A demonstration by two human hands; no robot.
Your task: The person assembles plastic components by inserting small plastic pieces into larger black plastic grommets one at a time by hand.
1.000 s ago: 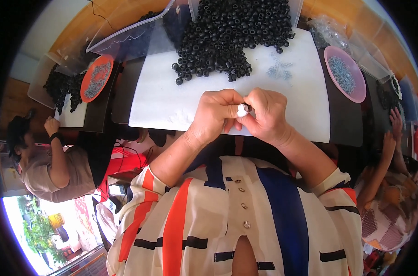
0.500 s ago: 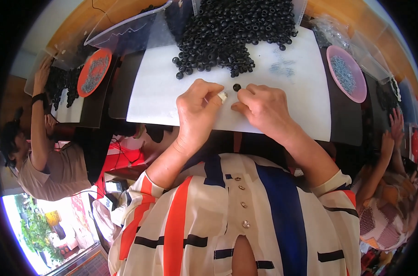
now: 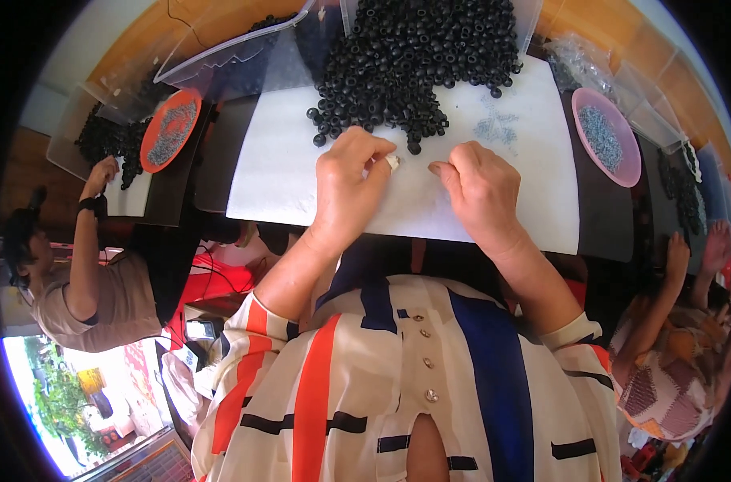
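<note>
My left hand hovers over the white sheet with thumb and index finger bent toward each other. A scrap of whitish wrapping shows at its fingertips; what else they pinch, if anything, is hidden. To its right, my right hand is closed, thumb against the curled index finger, and I cannot make out what is in it. Beyond both hands lies a heap of small black round hollow pieces. One black piece sits at the heap's near tip. Several small bluish screw-like pieces are scattered beyond my right hand.
A pink bowl of small metal pieces stands at the right, an orange-red plate of similar pieces at the left. A clear plastic bin lies at the back left. One person works at the left, another at the right.
My right hand has drawn back to the right, away from my left. The black piece beside its fingertips appears to have gone to the heap's near tip. The person at left has lowered an arm.
</note>
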